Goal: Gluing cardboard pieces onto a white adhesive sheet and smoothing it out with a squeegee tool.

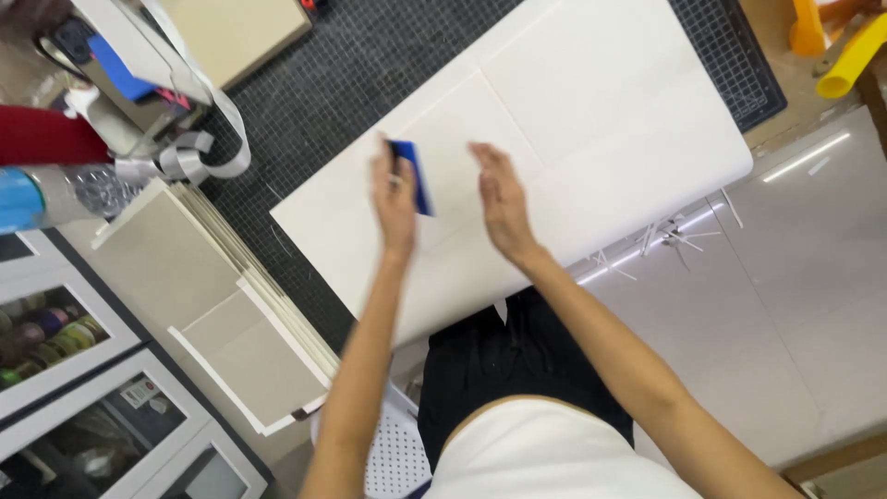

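A large white sheet (591, 111) lies across a dark gridded cutting mat (342, 65); faint rectangular panels show under it. My left hand (395, 199) grips a flat blue scraper (412, 174) and holds it against the sheet near its middle. My right hand (504, 203) is flat on the sheet just to the right of the scraper, fingers together and pointing away from me, holding nothing.
A stack of grey boards (217, 305) sits at the left. A tape dispenser (139, 65) with grey ribbon and a plastic bottle (55, 194) stand at upper left. Paper trimmings (670, 236) lie on the floor. Yellow objects (845, 55) at upper right. Glass-front drawers (65, 351) at lower left.
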